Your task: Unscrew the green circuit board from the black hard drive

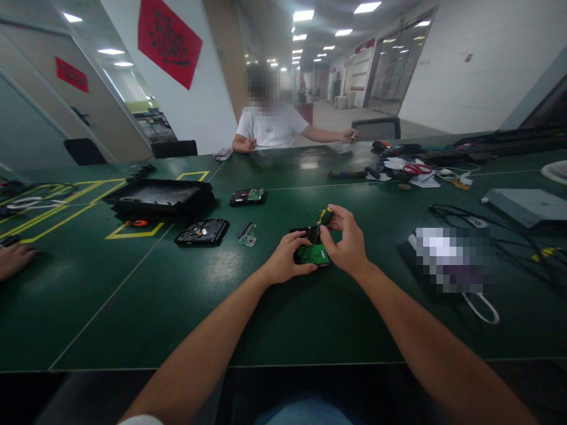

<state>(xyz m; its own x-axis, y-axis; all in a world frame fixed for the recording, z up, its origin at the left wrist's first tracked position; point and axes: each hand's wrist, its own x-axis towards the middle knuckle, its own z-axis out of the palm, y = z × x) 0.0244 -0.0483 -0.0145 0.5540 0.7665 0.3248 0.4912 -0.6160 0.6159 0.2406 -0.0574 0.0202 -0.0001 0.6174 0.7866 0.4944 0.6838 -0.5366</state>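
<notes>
A hard drive (312, 255) with a green circuit board facing up lies on the green table in front of me. My left hand (287, 258) grips its left side, thumb along the near edge and fingers over the far part. In my right hand (346, 241) is a small screwdriver (326, 216) with a yellow and dark green handle, held tilted above the drive. Its shaft points down at the board; the exact spot where the tip meets it is too small to tell. To the left lie a loose circuit board (247, 235) and an opened hard drive (202, 232).
Another hard drive (248, 196) and stacked black trays (162, 198) stand farther left. A blurred-out object (452, 260), black cables (527, 239) and a grey box (527, 206) occupy the right. Across the table sits a person (272, 127); another person's hand (16, 260) rests at far left.
</notes>
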